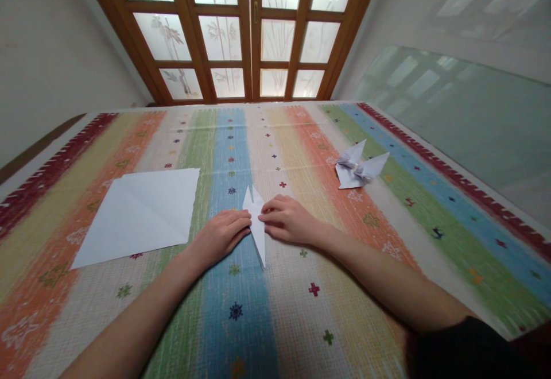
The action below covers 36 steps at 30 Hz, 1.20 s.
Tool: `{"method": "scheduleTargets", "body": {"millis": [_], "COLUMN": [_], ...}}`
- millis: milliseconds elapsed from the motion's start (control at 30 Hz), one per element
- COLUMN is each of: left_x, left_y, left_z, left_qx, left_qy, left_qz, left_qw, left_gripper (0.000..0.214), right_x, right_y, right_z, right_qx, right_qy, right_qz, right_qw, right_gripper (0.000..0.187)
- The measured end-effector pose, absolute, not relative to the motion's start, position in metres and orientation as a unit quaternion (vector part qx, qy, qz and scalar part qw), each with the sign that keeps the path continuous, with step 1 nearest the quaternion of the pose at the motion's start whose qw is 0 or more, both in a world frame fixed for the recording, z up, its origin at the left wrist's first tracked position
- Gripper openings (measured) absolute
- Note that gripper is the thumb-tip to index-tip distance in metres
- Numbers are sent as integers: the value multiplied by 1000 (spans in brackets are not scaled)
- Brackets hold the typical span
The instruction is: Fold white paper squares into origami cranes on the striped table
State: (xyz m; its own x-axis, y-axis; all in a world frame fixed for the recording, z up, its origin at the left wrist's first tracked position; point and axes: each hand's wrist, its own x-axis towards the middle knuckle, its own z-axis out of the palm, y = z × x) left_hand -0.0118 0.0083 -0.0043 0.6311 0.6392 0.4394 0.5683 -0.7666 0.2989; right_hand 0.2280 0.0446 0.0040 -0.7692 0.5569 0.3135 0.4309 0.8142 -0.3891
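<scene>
A folded white origami paper (257, 227), long and narrow like a kite, lies on the tablecloth in front of me. Two points stick up at its far end, and its near end tapers to a tip. My left hand (226, 231) grips its left edge with fingers bent together. From the other side, my right hand (287, 219) has its fingers curled onto the right edge, around mid-length. The thumbs are partly hidden.
Flat white paper sheets (144, 209) with a diagonal crease lie to the left. Folded paper cranes (356, 171) sit at the right. A striped tablecloth (301, 310) covers the table; behind it stand wood-framed glass doors (252, 34). A pale glass panel (465, 120) leans along the right wall.
</scene>
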Motion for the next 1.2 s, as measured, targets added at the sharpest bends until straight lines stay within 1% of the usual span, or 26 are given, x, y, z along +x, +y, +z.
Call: {"method": "scheduleTargets", "body": {"millis": [233, 333, 533, 733, 933, 1033, 1133, 1200], "left_x": [-8, -2, 12, 20, 28, 30, 31, 31], "left_y": [9, 11, 12, 12, 13, 15, 17, 17], "left_z": [-2, 0, 2, 2, 6, 8, 10, 10], "left_qx": [875, 851, 795, 778, 765, 758, 751, 747], "left_qy": [384, 436, 550, 589, 622, 635, 641, 644], "left_qz": [280, 280, 237, 205, 159, 141, 145, 152], "left_qw": [88, 88, 98, 74, 52, 54, 62, 62], "left_gripper": [21, 24, 23, 29, 28, 28, 30, 30], "right_x": [220, 213, 203, 195, 191, 196, 201, 202], "right_y": [47, 47, 42, 34, 29, 29, 30, 31], "right_z": [1, 1, 3, 7, 5, 4, 4, 5], "right_qx": [-314, -364, -439, -486, -512, -497, -485, -492], "right_qy": [-905, -885, -855, -842, -839, -842, -837, -830], "right_qz": [176, 182, 181, 136, 78, 114, 163, 172], "right_qw": [228, 225, 209, 193, 165, 176, 195, 198], "right_gripper": [19, 18, 16, 22, 25, 19, 15, 14]}}
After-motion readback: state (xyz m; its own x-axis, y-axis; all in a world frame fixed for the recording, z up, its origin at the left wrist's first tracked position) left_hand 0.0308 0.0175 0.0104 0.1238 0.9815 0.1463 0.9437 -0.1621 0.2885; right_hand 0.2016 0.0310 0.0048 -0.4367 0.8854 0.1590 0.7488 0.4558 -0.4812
